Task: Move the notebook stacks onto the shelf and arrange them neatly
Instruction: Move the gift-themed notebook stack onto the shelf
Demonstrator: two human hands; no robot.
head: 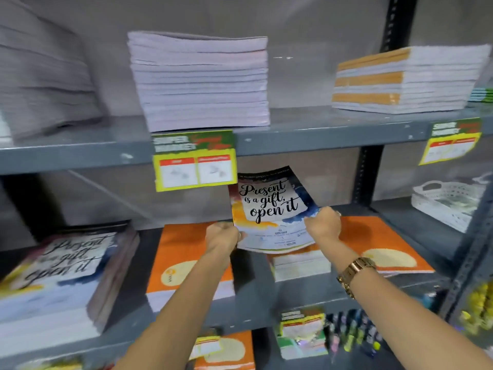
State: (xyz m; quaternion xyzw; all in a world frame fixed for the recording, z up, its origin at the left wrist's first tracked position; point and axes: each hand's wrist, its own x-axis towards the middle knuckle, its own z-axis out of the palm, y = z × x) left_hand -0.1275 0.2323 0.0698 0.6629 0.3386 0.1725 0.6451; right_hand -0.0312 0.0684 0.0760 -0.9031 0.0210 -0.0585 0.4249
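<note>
Notebook (269,206) gripped at its near corners by left hand (222,236) and right hand (322,227); tilted upright, long axis running far, between two orange stacks (186,263) on the middle shelf (293,292).

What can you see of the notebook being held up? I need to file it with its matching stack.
The held notebook has a glossy cover lettered "Present is a gift, open it" over orange, white and dark blue washes. It is tilted, front facing the camera, above the middle shelf, gripped at its lower corners by the left hand and right hand.
</note>
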